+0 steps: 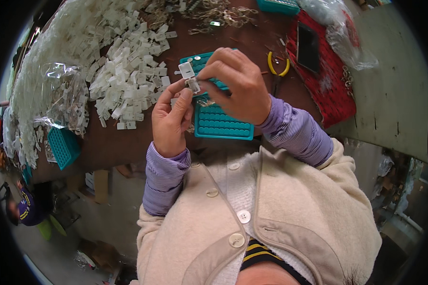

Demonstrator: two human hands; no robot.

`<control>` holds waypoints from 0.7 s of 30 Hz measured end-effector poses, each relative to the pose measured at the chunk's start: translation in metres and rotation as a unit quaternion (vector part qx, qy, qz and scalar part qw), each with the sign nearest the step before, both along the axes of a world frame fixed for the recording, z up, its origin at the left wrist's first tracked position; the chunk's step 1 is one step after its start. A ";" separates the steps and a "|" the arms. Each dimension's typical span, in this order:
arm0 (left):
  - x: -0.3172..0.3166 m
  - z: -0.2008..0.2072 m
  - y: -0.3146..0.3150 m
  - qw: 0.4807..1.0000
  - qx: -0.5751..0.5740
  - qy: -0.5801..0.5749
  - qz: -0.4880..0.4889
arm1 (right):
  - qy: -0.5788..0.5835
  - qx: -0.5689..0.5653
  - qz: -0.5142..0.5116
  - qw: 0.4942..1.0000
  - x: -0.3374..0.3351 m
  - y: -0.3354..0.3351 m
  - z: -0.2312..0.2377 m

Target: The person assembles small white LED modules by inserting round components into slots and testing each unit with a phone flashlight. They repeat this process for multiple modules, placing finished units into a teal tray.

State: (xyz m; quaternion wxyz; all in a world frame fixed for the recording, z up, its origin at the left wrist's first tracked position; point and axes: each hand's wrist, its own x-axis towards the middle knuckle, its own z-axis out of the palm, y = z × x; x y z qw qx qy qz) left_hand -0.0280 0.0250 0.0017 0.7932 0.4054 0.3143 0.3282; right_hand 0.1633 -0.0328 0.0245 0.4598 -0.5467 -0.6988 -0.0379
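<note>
Toward eleven o'clock, your left hand is pinching a small, translucent white, open-lidded plastic box by its lower end, apparently steadying it for your right hand, whose curled fingers are resting just beside it, grip unclear.

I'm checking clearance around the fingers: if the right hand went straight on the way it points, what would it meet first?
The right hand would probably meet the small, open whitish case held by the left hand; whether the two touch now is unclear.
</note>
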 end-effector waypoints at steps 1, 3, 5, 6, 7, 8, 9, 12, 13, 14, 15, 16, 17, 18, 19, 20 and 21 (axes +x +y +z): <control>0.003 0.002 -0.004 1.000 0.021 0.001 -0.010 | -0.012 0.022 -0.002 1.000 -0.003 -0.004 0.002; 0.009 0.006 -0.014 0.998 0.056 0.036 0.003 | -0.023 0.029 -0.015 0.999 -0.002 -0.015 0.006; 0.014 0.010 -0.021 0.996 0.082 0.047 0.001 | -0.032 0.018 -0.013 0.999 0.001 -0.025 0.009; 0.015 0.012 -0.023 0.995 0.090 0.040 -0.011 | -0.005 0.018 -0.003 1.000 0.003 -0.029 0.011; 0.017 0.013 -0.025 0.995 0.092 0.038 -0.019 | 0.019 0.025 0.005 0.999 0.005 -0.032 0.012; 0.018 0.014 -0.027 0.995 0.094 0.035 -0.029 | 0.044 0.037 0.012 0.998 0.006 -0.033 0.013; 0.018 0.014 -0.028 0.995 0.090 0.037 -0.033 | 0.038 0.031 0.012 0.999 0.006 -0.034 0.014; 0.016 0.011 -0.026 0.995 0.091 0.035 -0.030 | 0.027 0.023 0.029 0.999 0.001 -0.032 0.015; 0.013 0.009 -0.023 0.995 0.092 0.034 -0.026 | 0.025 0.016 0.047 0.998 0.000 -0.030 0.015; 0.010 0.007 -0.020 0.996 0.079 0.031 -0.020 | 0.023 0.007 0.065 0.998 -0.002 -0.026 0.014; 0.006 0.005 -0.017 0.997 0.066 0.028 -0.014 | 0.091 -0.020 0.069 0.993 -0.003 -0.021 0.012; 0.001 0.002 -0.013 0.998 0.054 0.013 -0.007 | 0.158 -0.047 0.071 0.984 -0.002 -0.015 0.009; -0.002 -0.001 -0.006 0.999 0.044 0.013 0.001 | 0.218 -0.084 0.074 0.969 -0.001 -0.007 0.006; -0.007 -0.003 0.001 0.999 0.034 0.001 0.011 | 0.208 -0.084 0.054 0.973 0.005 0.007 0.001; -0.011 -0.006 0.007 0.999 0.024 -0.007 0.024 | 0.137 -0.063 0.034 0.988 0.009 0.023 -0.005; -0.014 -0.008 0.011 0.999 0.009 -0.013 0.029 | 0.062 -0.053 0.013 0.997 0.013 0.036 -0.011; -0.017 -0.010 0.014 0.999 -0.005 -0.014 0.035 | -0.011 -0.042 0.010 0.999 0.015 0.046 -0.018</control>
